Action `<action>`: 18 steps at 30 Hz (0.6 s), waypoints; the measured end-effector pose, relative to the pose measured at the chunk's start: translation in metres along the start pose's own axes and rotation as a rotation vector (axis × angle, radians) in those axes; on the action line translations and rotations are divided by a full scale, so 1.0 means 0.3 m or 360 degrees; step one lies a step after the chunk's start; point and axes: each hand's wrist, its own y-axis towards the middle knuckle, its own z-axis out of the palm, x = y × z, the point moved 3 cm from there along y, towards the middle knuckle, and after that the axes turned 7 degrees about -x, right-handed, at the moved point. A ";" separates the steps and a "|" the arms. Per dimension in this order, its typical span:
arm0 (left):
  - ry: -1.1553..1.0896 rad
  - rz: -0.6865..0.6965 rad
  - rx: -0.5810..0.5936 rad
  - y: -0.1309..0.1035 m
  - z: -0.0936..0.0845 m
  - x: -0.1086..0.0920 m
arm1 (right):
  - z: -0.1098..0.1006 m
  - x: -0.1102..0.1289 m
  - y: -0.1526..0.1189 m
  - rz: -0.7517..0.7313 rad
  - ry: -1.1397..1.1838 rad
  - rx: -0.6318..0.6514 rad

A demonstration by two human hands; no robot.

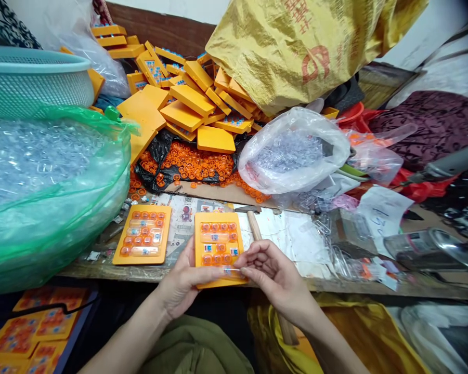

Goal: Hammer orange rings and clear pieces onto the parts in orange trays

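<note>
**Both hands on an orange panel at the surface edge**

Here, the left hand (pixel 183 283) grips the lower left corner of an orange plastic panel (pixel 217 244), thumb lying across its bottom edge and fingers curled beneath. The right hand (pixel 275 275) meets it from the other side, its fingertips (pixel 244 266) pinched together on a small clear strip (pixel 232 271) at the panel's lower edge. The panel lies at the near edge of the surface (pixel 296 239), with rows of round orange buttons set into its face.

Just to the left lies a second orange panel (pixel 143 234), flat on the surface and apart from both hands. A hammer (pixel 253 221) lies just right of the held panel, its head away from the person and its wooden handle running under the right hand.

Further back, a heap of loose orange buttons (pixel 191 166) spills over black plastic, and behind it rises a stack of orange panels (pixel 191 98). A clear bag of transparent pieces (pixel 292 150) sits right of the heap, below a large yellow sack (pixel 296 47). At far left, a green bag (pixel 50 192) bulges with clear parts, with a teal basket (pixel 31 78) above it.
</note>
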 end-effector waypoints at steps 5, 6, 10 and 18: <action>0.0196 0.0291 -0.0174 -0.001 0.010 0.006 | 0.030 0.003 -0.035 -0.0556 -0.0511 -0.0182; 0.0201 0.0323 -0.0199 -0.003 0.011 0.006 | 0.035 0.004 -0.046 -0.0698 -0.0577 -0.0285; 0.0205 0.0387 -0.0253 -0.011 0.016 -0.001 | 0.045 -0.030 -0.054 -0.0413 -0.0262 -0.0570; 0.0390 0.0534 -0.0382 0.004 0.005 -0.004 | 0.120 -0.110 -0.030 0.0496 0.0653 -0.0223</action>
